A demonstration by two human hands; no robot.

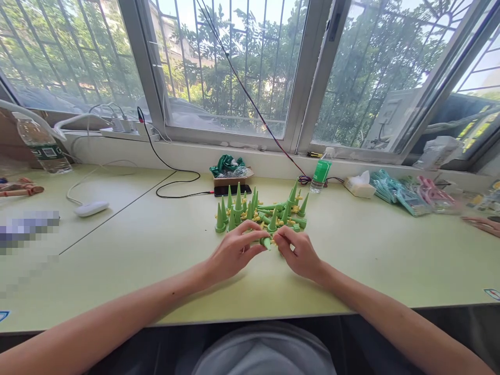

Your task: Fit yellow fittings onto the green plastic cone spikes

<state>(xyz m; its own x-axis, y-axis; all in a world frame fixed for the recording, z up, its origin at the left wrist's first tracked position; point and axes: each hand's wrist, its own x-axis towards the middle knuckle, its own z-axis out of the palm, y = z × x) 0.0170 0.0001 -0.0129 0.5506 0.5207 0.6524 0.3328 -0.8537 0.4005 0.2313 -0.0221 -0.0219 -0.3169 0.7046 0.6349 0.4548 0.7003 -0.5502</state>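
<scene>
My left hand grips a small green plastic spike between thumb and fingers, its pointed end tilted down toward the right. Close beside it, my right hand is pinched closed near a small yellow piece; its fingertips hide whatever lies between them. Just beyond both hands is a cluster of similar green spikes with yellow fittings. Several stand upright, such as one green cone at the left of the cluster, while others lie on their sides.
Behind the cluster are a dark phone on a cable and a small cardboard box. A water bottle, a tissue pack and bagged items line the back right. A white mouse-shaped device lies left. Another person's hand shows at right.
</scene>
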